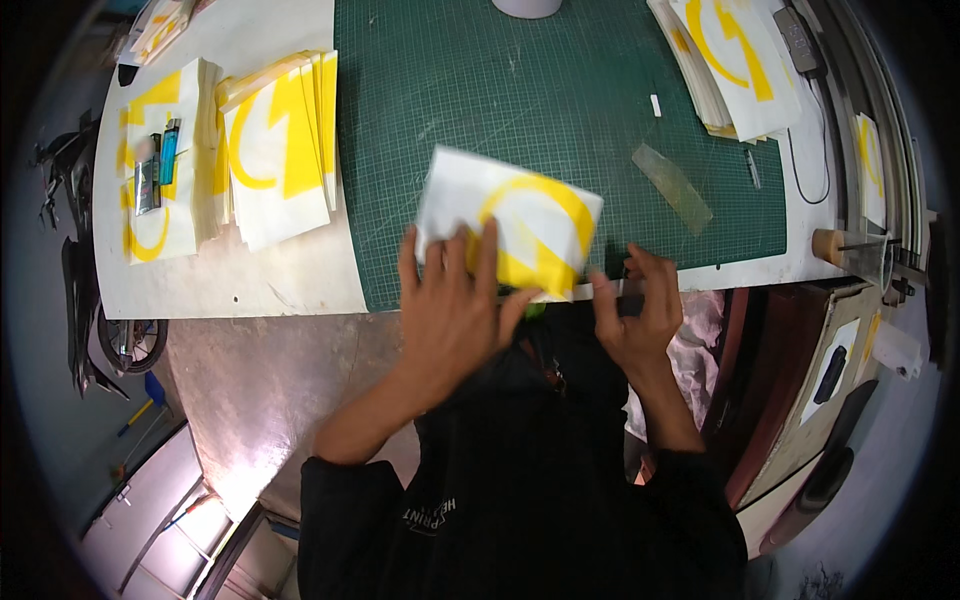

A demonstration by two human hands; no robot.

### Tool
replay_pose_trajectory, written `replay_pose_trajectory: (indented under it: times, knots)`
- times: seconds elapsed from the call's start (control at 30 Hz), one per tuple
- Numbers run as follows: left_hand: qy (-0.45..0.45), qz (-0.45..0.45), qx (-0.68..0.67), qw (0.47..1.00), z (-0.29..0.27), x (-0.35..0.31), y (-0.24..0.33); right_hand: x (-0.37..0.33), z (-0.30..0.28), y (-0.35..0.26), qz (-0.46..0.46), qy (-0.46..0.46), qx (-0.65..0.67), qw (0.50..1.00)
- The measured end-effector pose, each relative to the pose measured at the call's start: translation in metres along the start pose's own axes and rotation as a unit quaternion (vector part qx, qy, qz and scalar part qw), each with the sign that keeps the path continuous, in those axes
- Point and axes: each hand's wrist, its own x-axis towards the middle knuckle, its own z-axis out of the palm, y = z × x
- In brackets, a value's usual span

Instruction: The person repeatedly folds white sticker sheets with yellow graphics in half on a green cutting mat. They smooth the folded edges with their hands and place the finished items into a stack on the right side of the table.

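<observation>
A white paper piece with a yellow print (pixel 540 225), flat like a paper bag, lies at a slant on the green cutting mat (pixel 480 90) near the table's front edge. My left hand (pixel 448 300) rests on its near left part, fingers spread over the paper and thumb stretched along its near edge. Just off the paper's right corner is my right hand (pixel 640 305), its thumb and bent fingers apart at the table edge. Nothing can be made out clearly between the right fingers.
Stacks of similar yellow-printed pieces stand at left (pixel 280 150) and far right (pixel 735 70). Two lighters (pixel 169 150) lie on the leftmost stack. On the mat are a clear strip (pixel 672 188) and a small blade-like piece (pixel 752 169). A clear cup (pixel 868 262) is by the right edge.
</observation>
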Motion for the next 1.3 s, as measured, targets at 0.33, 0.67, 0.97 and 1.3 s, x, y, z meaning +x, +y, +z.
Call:
replay_pose_trajectory:
  times: [0.33,0.67,0.97,1.3]
  knots:
    - [0.061,0.043,-0.089,0.993,-0.006,-0.004,0.013,0.013,-0.007,-0.015,-0.049,-0.029,-0.159,0.986]
    - [0.111,-0.067,-0.374,0.919,-0.033,0.026,-0.051,0.072,-0.046,-0.004,-0.184,0.056,0.096,0.977]
    - [0.295,-0.252,-0.114,0.915,-0.073,0.03,-0.208,0.195,-0.088,0.088,-0.108,0.06,-0.335,0.934]
    - [0.189,-0.174,0.01,0.966,-0.034,0.031,-0.134,0.196,-0.077,0.103,-0.142,0.06,-0.394,0.906]
